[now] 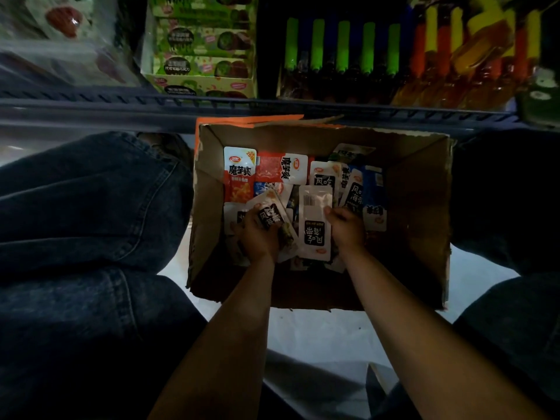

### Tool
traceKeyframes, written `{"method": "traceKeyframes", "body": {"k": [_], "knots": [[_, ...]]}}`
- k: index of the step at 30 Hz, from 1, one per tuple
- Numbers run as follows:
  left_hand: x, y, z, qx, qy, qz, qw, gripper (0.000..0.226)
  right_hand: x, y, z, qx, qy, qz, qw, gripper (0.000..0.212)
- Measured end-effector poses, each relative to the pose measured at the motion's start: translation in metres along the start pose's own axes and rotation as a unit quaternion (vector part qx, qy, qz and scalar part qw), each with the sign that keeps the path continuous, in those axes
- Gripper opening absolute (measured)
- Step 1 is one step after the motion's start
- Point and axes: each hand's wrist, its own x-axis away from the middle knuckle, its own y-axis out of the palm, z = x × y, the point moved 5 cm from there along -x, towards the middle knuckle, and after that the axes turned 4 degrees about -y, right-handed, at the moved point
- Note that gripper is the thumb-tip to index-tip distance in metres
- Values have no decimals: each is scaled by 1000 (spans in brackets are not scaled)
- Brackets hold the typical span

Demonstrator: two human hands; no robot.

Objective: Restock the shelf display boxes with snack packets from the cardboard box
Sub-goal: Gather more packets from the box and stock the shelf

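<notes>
An open cardboard box stands on the floor between my knees, holding several snack packets. Both of my hands are down inside it. My left hand grips a small bunch of white packets with black labels. My right hand rests on the right edge of a long white packet, fingers curled onto it. Red-and-white packets lie at the box's far left, and blue-and-white ones sit at the right.
A dark shelf rail runs across just beyond the box. On the shelf stand a green display box, a row of green-capped items and orange-and-yellow packs. My jeans-clad knees flank the box.
</notes>
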Motion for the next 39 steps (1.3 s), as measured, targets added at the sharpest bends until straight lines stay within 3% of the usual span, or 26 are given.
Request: {"method": "traceKeyframes", "body": {"k": [8, 14, 19, 24, 28, 32, 36, 39], "knots": [[-9, 7, -1, 62, -41, 15, 997, 69, -3, -9, 4, -9, 30, 8, 999, 22], [-7, 13, 1, 111, -93, -84, 986, 22, -4, -22, -13, -55, 37, 19, 998, 21], [7, -1, 34, 170, -41, -132, 976, 14, 3, -36, -34, -95, 5, 12, 995, 22], [22, -19, 64, 216, 5, -163, 963, 22, 21, -51, -56, -136, -54, -41, 988, 7], [37, -28, 75, 231, 10, -197, 953, 13, 35, -61, -64, -142, -80, -70, 984, 1], [49, -34, 71, 198, 10, -208, 958, 23, 49, -70, -67, -156, -100, -100, 978, 19], [49, -32, 65, 165, 20, -235, 958, 60, 57, -78, -74, -124, -149, -96, 976, 13], [45, -32, 63, 145, 6, -214, 966, 71, 60, -76, -83, -65, -196, -95, 974, 30]]}}
